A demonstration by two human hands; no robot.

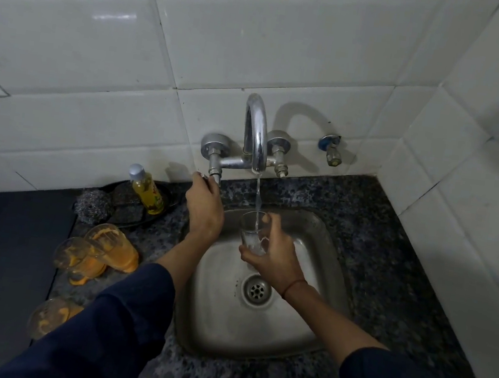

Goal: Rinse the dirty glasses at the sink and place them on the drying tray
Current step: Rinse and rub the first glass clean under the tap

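Clear glass (253, 233) gripped in right hand (276, 263) (left hand (204, 206) clasping tap handle (210, 178)).

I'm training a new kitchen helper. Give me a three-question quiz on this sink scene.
1. True or false: water from the tap is running into the glass.
2. Which hand holds the glass? A) left B) right
3. What colour residue coats the dirty glasses on the counter?

Key:
1. True
2. B; the right hand grips it over the sink, while the left hand is at the tap valve.
3. Orange
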